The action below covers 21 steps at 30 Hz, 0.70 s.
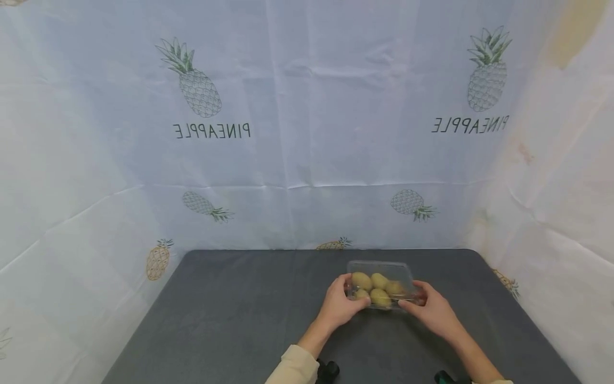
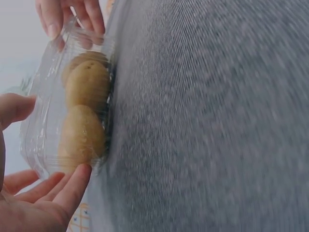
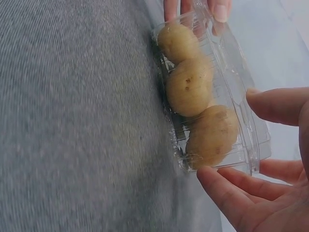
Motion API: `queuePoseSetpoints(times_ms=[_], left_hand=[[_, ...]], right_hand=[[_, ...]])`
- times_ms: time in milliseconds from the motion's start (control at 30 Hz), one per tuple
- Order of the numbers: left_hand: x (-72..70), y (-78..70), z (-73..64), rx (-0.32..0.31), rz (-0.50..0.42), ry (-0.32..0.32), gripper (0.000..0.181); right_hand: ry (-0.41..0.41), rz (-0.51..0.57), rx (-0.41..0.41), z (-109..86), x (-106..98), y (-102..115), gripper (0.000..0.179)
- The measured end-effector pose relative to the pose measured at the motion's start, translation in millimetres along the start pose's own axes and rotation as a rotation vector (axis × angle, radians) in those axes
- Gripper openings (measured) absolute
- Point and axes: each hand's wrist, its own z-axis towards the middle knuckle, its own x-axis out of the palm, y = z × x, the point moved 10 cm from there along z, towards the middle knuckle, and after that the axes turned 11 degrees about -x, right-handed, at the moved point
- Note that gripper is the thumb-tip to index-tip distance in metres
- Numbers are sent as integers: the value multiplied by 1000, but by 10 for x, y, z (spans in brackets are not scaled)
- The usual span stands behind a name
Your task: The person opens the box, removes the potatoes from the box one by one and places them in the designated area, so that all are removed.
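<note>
A clear plastic clamshell box (image 1: 378,264) rests on the dark table, right of the middle in the head view. Several yellowish potatoes (image 1: 380,297) show through its walls. My left hand (image 1: 338,305) grips the box's left end, thumb at the near top edge and fingers around the side. At the opposite end, my right hand (image 1: 435,313) holds it the same way. The right wrist view shows the right thumb on the lid's rim and the fingertips (image 3: 207,176) against the lower wall. From the left wrist camera, the potatoes (image 2: 83,133) lie low inside.
A dark grey cloth-like surface covers the table (image 1: 240,309). Pale curtains (image 1: 307,133) printed with pineapples hang behind it and along both sides. Dark straps (image 1: 328,370) show near the wrists at the bottom of the head view.
</note>
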Motion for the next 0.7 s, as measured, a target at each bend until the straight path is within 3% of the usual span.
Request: queuePoseSetpoints(times_ms=[400, 700], left_hand=[[-231, 119, -33, -37, -6, -19, 78], [-404, 187, -63, -23, 5, -23, 79]], right_hand=[[-4, 29, -37, 71, 170, 184, 82], [-24, 52, -55, 128, 306, 277, 81]])
